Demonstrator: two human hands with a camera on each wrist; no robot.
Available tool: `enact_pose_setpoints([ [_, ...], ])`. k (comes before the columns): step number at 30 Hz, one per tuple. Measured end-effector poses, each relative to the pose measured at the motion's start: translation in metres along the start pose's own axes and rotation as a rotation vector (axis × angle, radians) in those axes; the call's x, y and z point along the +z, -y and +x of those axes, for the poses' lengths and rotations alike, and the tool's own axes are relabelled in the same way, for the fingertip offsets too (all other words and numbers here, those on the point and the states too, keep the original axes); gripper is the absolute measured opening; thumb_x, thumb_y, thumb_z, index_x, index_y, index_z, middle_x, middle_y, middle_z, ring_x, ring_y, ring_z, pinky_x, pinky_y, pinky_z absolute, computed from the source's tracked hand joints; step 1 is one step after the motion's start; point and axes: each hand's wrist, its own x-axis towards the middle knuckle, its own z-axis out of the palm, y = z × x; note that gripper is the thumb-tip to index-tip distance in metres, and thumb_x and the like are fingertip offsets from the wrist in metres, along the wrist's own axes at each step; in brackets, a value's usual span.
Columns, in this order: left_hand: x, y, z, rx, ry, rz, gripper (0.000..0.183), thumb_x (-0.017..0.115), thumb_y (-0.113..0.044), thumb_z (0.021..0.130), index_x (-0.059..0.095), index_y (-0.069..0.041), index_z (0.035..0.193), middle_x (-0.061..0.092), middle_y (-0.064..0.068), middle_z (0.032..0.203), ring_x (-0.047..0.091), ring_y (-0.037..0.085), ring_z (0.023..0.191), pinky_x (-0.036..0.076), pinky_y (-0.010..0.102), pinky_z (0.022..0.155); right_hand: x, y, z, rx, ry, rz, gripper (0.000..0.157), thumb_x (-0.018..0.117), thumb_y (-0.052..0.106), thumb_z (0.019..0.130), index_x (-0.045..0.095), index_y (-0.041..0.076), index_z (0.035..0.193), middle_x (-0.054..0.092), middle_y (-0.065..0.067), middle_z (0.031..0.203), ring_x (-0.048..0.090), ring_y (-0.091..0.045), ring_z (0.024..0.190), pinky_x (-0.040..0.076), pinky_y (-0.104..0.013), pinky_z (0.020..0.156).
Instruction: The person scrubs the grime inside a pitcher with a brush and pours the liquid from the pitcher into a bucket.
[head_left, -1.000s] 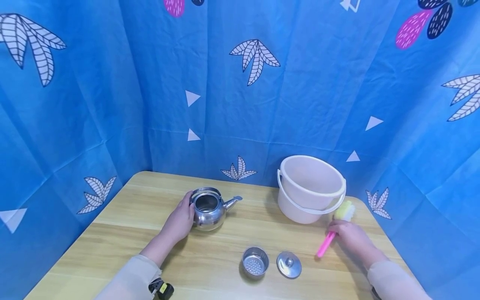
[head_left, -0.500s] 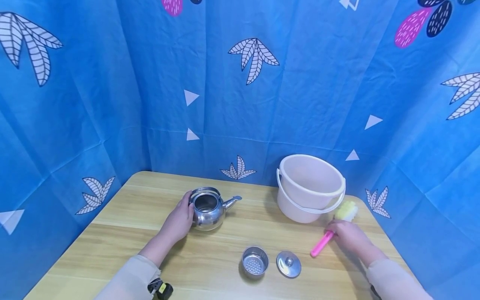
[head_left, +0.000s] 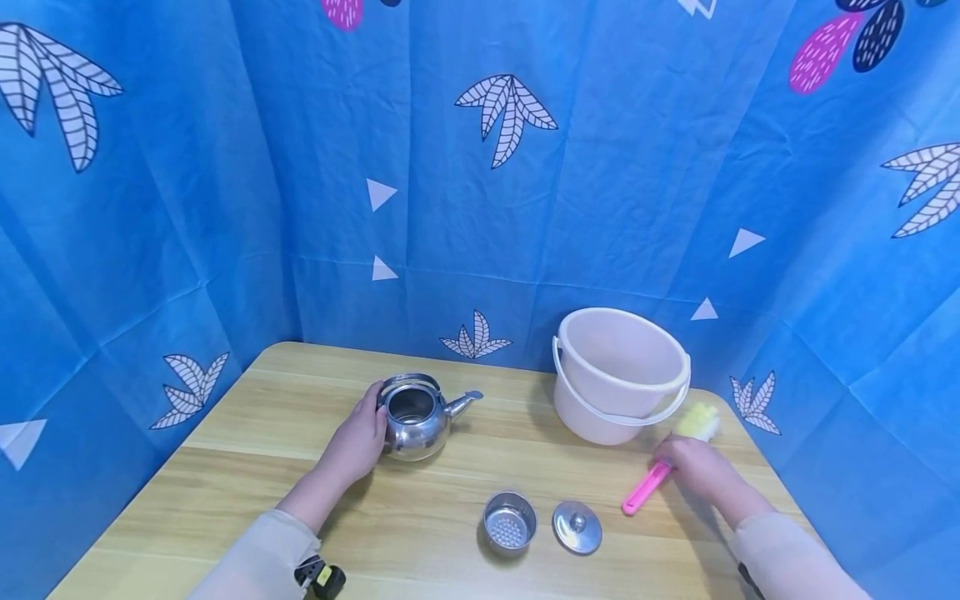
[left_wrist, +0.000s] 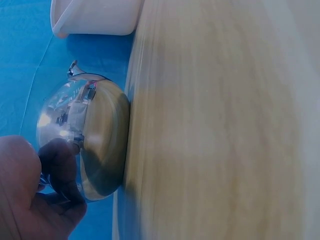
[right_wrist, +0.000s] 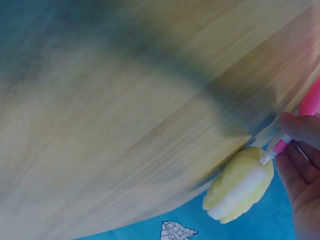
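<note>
A shiny steel teapot [head_left: 418, 433] with no lid on stands on the table, its spout to the right. My left hand [head_left: 362, 433] holds it at the left side by the raised handle; the left wrist view shows the thumb and fingers against the teapot's rounded wall [left_wrist: 107, 135]. At the table's right side my right hand [head_left: 697, 468] grips a sponge brush by its pink handle [head_left: 647, 490] near the neck. The yellow and white sponge head [right_wrist: 240, 187] points away from me, low over or on the table.
A white bucket [head_left: 600, 417] with its handle down stands at the back right. A perforated steel strainer cup [head_left: 510, 523] and a round steel lid [head_left: 577, 528] lie near the front. Blue patterned cloth [head_left: 480, 208] hangs around the wooden table [head_left: 247, 467].
The brush's handle end has swung left and the sponge head has shifted slightly right in my right hand. My left hand and the teapot have stayed put.
</note>
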Motion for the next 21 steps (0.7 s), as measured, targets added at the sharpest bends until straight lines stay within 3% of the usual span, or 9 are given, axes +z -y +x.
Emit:
enact_pose_setpoints([
  [21,-0.002,0.001,0.0,0.005,0.007,0.005,0.053,0.031,-0.021,0.11,0.02,0.002,0.156,0.036,0.032,0.152,0.04,0.047,0.137,0.035,0.06,0.112,-0.012,0.01,0.003,0.067,0.126,0.002,0.032,0.073,-0.015,0.071,0.076,0.01,0.09,0.072,-0.005,0.089,0.069,-0.031,0.087,0.057,-0.049,0.081],
])
